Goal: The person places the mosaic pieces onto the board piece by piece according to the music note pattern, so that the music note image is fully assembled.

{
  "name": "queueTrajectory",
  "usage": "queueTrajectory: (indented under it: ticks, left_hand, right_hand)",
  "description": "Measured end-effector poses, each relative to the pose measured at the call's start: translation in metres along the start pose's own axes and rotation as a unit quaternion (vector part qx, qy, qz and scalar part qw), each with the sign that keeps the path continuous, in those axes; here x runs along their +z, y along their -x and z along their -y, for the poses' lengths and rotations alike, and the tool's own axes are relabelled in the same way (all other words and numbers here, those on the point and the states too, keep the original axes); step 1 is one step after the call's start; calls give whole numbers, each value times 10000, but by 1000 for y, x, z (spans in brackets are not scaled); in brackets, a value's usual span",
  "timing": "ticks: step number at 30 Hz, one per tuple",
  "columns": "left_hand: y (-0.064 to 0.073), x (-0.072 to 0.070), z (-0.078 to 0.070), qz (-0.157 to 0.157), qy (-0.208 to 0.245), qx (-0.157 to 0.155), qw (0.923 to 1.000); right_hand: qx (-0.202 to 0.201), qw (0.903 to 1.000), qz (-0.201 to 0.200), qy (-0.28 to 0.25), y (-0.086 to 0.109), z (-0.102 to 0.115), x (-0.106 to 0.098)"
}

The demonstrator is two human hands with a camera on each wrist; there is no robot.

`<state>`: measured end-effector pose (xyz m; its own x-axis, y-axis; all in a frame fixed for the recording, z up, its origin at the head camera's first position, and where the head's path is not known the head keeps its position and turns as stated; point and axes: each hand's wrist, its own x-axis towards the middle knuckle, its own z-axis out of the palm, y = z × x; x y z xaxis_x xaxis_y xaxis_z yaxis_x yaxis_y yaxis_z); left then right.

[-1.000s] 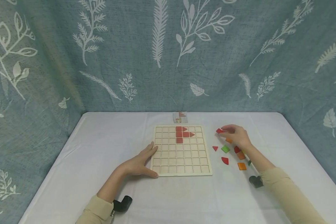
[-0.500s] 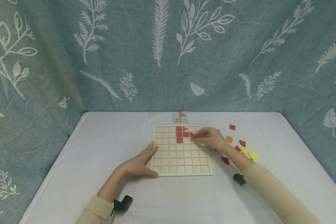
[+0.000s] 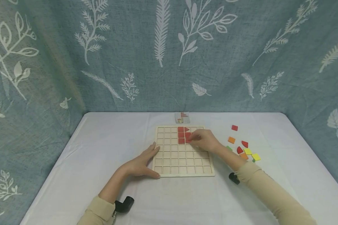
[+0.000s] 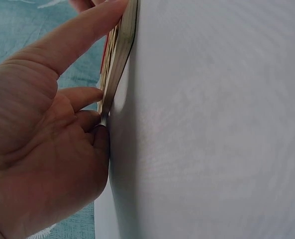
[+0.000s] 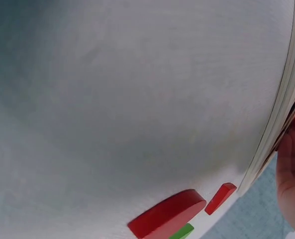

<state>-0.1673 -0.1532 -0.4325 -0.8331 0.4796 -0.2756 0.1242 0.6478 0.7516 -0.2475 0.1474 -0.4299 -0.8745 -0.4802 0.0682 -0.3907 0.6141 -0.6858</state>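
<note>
The pale wooden grid board (image 3: 183,170) lies flat in the middle of the table. My left hand (image 3: 140,164) rests against its left side, thumb at the near corner and fingertips on the edge. In the left wrist view the fingers of that hand (image 4: 48,119) stretch out along the board's side (image 4: 118,69). My right hand (image 3: 205,140) is over the upper right of the board and pinches a red tile (image 3: 187,141) at the cell right of the lowest red square (image 3: 181,141). Above these sit more red squares and a red triangle (image 3: 186,129).
Right of the board lie loose tiles: a red square (image 3: 234,127), an orange square (image 3: 231,140), red quarter circles (image 3: 244,144), yellow squares (image 3: 256,157) and green pieces (image 3: 229,148). A small pattern card (image 3: 181,117) lies behind the board. A patterned curtain (image 3: 169,90) hangs behind the table.
My right hand has carried the red tile left from the loose pieces onto the board, to beside the lowest red square. The left hand stays at the board's edge.
</note>
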Motion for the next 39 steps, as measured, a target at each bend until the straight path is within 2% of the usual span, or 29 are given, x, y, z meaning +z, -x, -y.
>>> queueTrajectory:
  ticks: [8,12,18,23,25,32,39]
  left_hand:
    - [1,0,0,-1,14,-18,10000]
    - [1,0,0,6,20,12,10000]
    - [0,0,1,-3,24,31,10000]
    - [0,0,3,6,11,73,10000]
    - [0,0,3,11,-16,50,10000]
    - [-1,-1,4,8,-15,21,10000]
    - [0,0,4,48,22,86,9999]
  right_hand:
    - [-128,9999,50,17,1,-2,2]
    - [25,10000,-34,-63,4,-2,-1]
    - [767,9960,-265,-364,10,-10,-15]
    - [1620,9839,-635,-417,19,-28,-34]
    - [1838,9788,-826,-361,22,-36,-44]
    - [2294,9645,-1309,54,35,-66,-82]
    - [2697,9542,-1251,346,41,-90,-100]
